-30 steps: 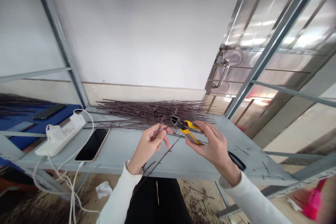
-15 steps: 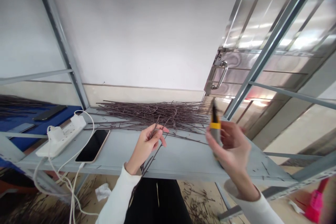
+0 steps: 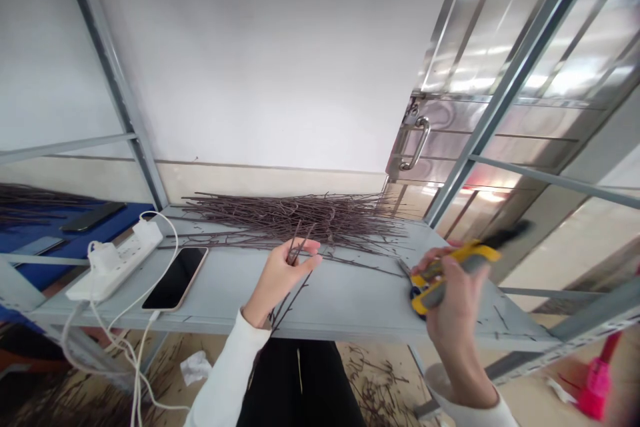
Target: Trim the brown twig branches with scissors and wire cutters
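Holding thin, dark twigs (image 3: 294, 250) above the middle of the table (image 3: 350, 303): left hand (image 3: 277, 277) half curled, thumb tip parted from the fingers, stems lodged between them. Short ends stick up above the grip; longer stems show below, down toward the table's front edge. Cannot tell whether all of these run through the hand. Right hand (image 3: 457, 307) wrapped around yellow-and-grey cutters (image 3: 473, 257), dark head pointing up and off to the right, too blurred to say if the blades are parted. Yellow-handled tool (image 3: 419, 299) just by that hand, silver point toward the back left, partly hidden.

Pile of twigs (image 3: 300, 213) along the back of the table, stems mostly lengthwise, a few loose ones just in front.

Handling, as judged: twigs look very light and stiff, likely to snap rather than bend far. Small knots and side spurs, so little slip but ready snagging; drawing one from the heap could drag neighbours. Best taken in a light pinch on the thicker stem, clear of spurs and fine tips. Cutters probably heavier, steadiest gripped well back on the handles.
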Available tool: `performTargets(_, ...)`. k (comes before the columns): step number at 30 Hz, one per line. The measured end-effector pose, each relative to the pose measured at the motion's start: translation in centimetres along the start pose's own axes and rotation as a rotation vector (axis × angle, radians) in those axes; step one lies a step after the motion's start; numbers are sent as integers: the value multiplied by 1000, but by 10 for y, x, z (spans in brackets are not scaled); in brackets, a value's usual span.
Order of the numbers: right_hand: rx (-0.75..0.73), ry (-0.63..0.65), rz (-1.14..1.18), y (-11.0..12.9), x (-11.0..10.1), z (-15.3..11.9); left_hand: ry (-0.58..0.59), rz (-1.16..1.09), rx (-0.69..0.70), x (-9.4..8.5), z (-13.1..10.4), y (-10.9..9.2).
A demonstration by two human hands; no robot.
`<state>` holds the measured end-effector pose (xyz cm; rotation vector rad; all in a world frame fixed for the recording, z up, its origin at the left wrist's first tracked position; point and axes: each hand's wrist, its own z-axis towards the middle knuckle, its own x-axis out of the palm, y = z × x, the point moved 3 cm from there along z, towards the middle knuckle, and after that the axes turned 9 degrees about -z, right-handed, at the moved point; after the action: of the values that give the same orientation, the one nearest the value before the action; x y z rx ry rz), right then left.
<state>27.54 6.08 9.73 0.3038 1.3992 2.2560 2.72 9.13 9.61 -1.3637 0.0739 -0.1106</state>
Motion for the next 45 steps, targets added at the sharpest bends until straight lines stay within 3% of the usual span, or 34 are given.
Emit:
performTargets(3, 66, 142, -387, -20, 3, -3, 28, 58, -19, 2, 1, 7)
performTargets(8, -62, 556, -916, -57, 24, -16, 25, 94, -10, 2, 2, 8)
performTargets(11, -135, 750, -1083, -74, 38, -25, 51, 56, -17, 1, 2, 6)
performTargets(15, -216, 874, -1083, -90, 51, -26, 66, 6, -26, -2, 2, 5)
performTargets(18, -218, 862, -1019, -98, 58, -21, 61, -20, -36, -4, 2, 5)
performTargets(21, -229, 819, -959, -91, 65, -17, 73, -39, -35, -3, 2, 5)
performTargets(23, -239, 787, -765, -71, 71, -16, 81, -24, -24, -1, 3, 5)
performTargets(27, -177, 711, -150, -13, 80, -13, 99, 15, -2, 5, 2, 4)
performTargets(29, -144, 692, -30, 8, 84, -8, 98, 31, 7, 6, 2, 4)
performTargets(34, -148, 675, 51, 29, 93, 6, 103, 38, 53, 3, 1, 4)
performTargets(42, -127, 578, 159, 45, 103, 23, -45, -191, 317, -30, -10, -34)
performTargets(45, -165, 564, 162, 55, 106, 28, -55, -221, 407, -42, -22, -25)
